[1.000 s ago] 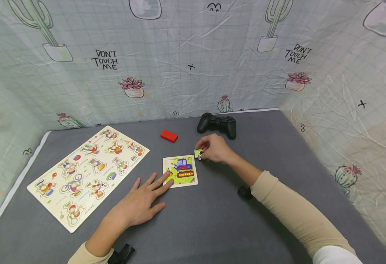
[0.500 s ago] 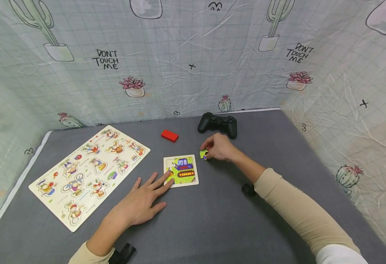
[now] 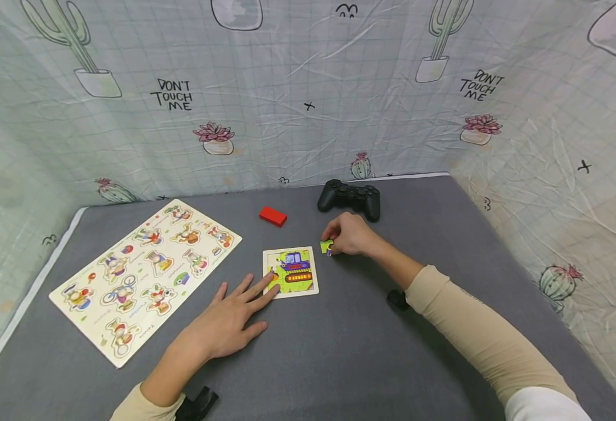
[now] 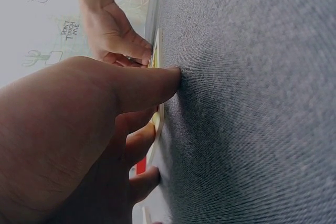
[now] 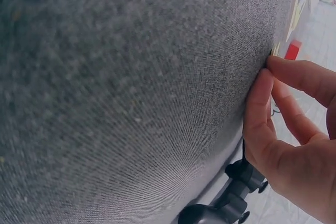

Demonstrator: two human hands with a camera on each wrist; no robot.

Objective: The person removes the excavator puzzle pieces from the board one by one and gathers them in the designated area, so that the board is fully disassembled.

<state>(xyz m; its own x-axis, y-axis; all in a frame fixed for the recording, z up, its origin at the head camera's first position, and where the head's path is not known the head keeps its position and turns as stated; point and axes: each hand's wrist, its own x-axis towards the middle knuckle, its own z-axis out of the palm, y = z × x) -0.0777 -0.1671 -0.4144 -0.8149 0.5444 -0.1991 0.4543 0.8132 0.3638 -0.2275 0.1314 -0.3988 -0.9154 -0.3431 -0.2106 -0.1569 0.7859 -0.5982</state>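
Note:
A small square jigsaw puzzle with a pale frame and a tractor-like vehicle picture lies mid-table. Spread out, my left hand rests two fingertips on its left side; in the left wrist view the thumb reaches down to the cloth beside the frame. Just right of the puzzle, apart from it, my right hand pinches a green and purple puzzle piece between thumb and fingers. The right wrist view shows those fingertips low at the table surface, with the piece mostly hidden behind them.
Behind my right hand lies a black game controller. A red block sits beyond the puzzle. To the left lies a large pale picture board with several character shapes. A printed cloth hangs behind the grey table.
Over the last second my right hand has shifted slightly right, away from the puzzle frame, with the puzzle piece still pinched. My left hand has stayed in place.

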